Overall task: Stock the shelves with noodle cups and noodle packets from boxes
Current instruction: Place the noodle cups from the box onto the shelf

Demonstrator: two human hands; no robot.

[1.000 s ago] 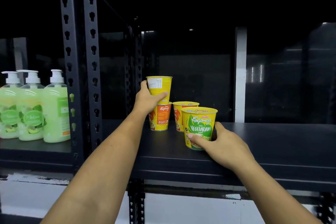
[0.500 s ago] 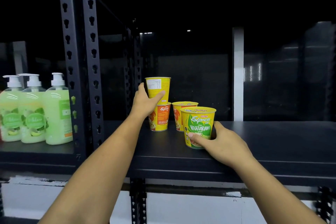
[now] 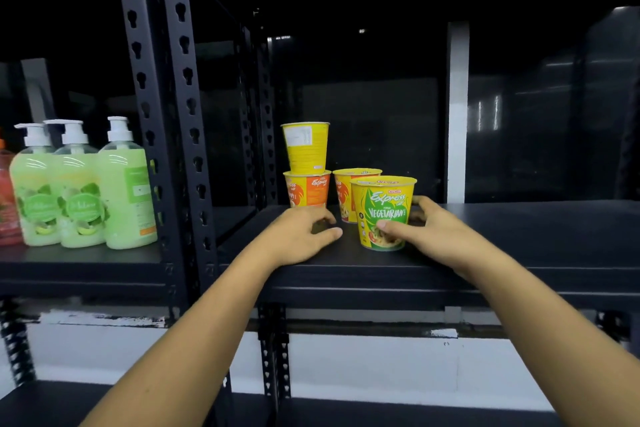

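The right hand (image 3: pixel 440 236) gripped the vegetarian noodle cup (image 3: pixel 382 211); the empty, loosely curled left hand (image 3: pixel 301 236) might topple the stacked cup (image 3: pixel 305 147).

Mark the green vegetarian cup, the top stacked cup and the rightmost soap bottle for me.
green vegetarian cup (image 3: pixel 384 204): head view, on its front label.
top stacked cup (image 3: pixel 306 149): head view, on its yellow side wall.
rightmost soap bottle (image 3: pixel 126 198): head view, on its green body.
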